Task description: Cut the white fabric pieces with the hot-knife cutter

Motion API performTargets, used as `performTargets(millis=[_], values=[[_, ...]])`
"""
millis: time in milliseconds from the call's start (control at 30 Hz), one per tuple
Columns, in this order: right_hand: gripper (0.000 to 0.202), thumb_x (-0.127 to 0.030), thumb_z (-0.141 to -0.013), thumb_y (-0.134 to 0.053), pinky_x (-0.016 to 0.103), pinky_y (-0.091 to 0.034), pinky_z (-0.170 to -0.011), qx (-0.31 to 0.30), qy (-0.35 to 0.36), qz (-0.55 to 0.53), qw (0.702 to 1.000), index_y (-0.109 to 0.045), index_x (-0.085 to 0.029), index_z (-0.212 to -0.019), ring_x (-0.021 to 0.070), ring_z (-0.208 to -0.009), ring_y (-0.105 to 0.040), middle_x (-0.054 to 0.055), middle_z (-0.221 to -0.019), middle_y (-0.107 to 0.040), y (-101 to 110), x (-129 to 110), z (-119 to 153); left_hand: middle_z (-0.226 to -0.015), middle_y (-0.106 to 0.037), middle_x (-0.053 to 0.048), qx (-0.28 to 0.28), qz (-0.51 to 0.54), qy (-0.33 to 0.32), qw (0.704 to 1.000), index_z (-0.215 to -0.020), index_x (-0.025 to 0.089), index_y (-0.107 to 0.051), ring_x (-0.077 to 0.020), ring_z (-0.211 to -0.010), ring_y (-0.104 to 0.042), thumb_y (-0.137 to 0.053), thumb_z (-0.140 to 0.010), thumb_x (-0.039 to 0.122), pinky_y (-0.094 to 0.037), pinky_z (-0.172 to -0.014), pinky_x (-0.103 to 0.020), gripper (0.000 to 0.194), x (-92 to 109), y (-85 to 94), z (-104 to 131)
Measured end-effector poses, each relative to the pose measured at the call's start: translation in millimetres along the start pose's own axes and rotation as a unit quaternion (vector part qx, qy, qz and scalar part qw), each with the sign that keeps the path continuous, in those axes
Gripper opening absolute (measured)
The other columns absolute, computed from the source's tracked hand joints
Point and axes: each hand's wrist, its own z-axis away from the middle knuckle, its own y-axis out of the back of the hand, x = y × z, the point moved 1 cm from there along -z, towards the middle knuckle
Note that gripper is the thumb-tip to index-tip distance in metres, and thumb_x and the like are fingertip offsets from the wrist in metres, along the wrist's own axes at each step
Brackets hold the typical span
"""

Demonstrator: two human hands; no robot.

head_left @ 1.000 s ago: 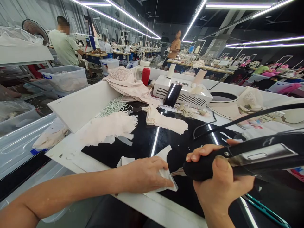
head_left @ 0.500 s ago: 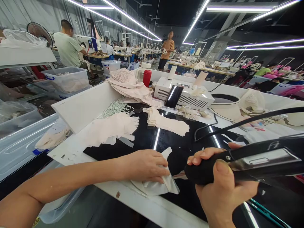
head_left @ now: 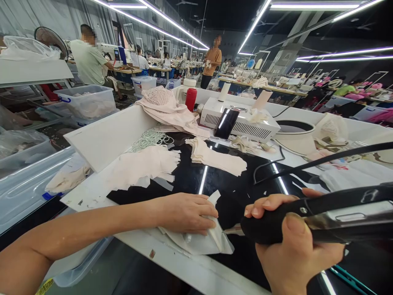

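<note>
My left hand [head_left: 187, 213] lies over a cream fabric piece [head_left: 215, 241] at the front edge of the black work surface [head_left: 227, 184]. Its fingers curl down onto the cloth, and the thumb is hidden. To the right, my right hand [head_left: 288, 241] is wrapped round a thick black corded hand tool [head_left: 334, 213] with a silver plate on its side. The tool's rounded end points left, and a thin strip, hard to make out, shows between it and the fabric. Beyond my left hand lie a stack of cream fabric pieces [head_left: 215, 157] and a wider spread of pieces [head_left: 144, 164].
Behind the fabric stand a phone [head_left: 226, 123], a white vented box [head_left: 242, 119], a red bottle [head_left: 190, 99] and a white ring-shaped item [head_left: 294, 135]. A black cable [head_left: 325, 157] arches over the right side. Teal scissors-like handles [head_left: 353, 280] lie lower right. Co-workers sit and stand farther back.
My right hand and the black tool have shifted slightly right. My left hand has slid a little left, uncovering more of the fabric. The standing person in the background has turned slightly.
</note>
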Motion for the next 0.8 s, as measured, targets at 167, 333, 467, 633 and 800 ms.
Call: performTargets(millis=[167,333,467,633,800], values=[[0.047,-0.032,-0.073,-0.089,0.034,-0.059,-0.043,0.013,-0.007,0.001,1.0,-0.064,-0.025,-0.113,0.0188,-0.047,-0.058,-0.007,-0.067,-0.07,-5,-5,0,-0.133,-0.075,-0.012,-0.024,0.026,0.038,0.999,-0.126,0.017,-0.077,-0.0211,-0.119,-0.073,-0.068,-0.115,0.033,-0.062,-0.102,-0.029,0.021,4,2.3,3],[0.048,-0.031,-0.071,-0.089,0.033,-0.057,-0.041,0.015,-0.016,0.002,1.0,-0.063,-0.026,-0.111,0.0188,-0.046,-0.056,-0.008,-0.066,-0.07,-7,-8,1,-0.138,-0.072,-0.01,-0.052,0.037,0.068,0.996,-0.138,0.022,-0.073,-0.0204,-0.12,-0.073,-0.066,-0.117,0.035,-0.061,-0.102,-0.028,0.026,10,5.8,8],[0.048,-0.033,-0.07,-0.089,0.035,-0.058,-0.041,0.012,-0.024,0.008,1.0,-0.064,-0.026,-0.111,0.02,-0.047,-0.058,-0.007,-0.065,-0.07,-4,-8,3,-0.137,-0.072,-0.01,-0.027,0.035,0.074,0.996,-0.136,0.023,-0.076,-0.0205,-0.117,-0.074,-0.069,-0.115,0.036,-0.063,-0.093,-0.027,0.026,15,4.7,11],[0.045,-0.032,-0.072,-0.087,0.033,-0.055,-0.039,0.005,-0.011,-0.008,1.0,-0.064,-0.026,-0.11,0.0193,-0.045,-0.056,-0.008,-0.065,-0.069,-8,-7,0,-0.138,-0.072,-0.011,-0.002,0.042,0.084,0.996,-0.135,0.023,-0.077,-0.0221,-0.12,-0.074,-0.066,-0.116,0.035,-0.063,-0.094,-0.028,0.025,17,1.7,13],[0.046,-0.034,-0.073,-0.088,0.033,-0.056,-0.04,0.007,0.003,-0.013,1.0,-0.064,-0.026,-0.112,0.0191,-0.045,-0.056,-0.008,-0.065,-0.069,-17,0,-3,-0.136,-0.073,-0.011,0.004,0.05,0.084,0.995,-0.134,0.022,-0.078,-0.0227,-0.123,-0.073,-0.061,-0.119,0.037,-0.063,-0.098,-0.028,0.027,18,-2.2,13]])
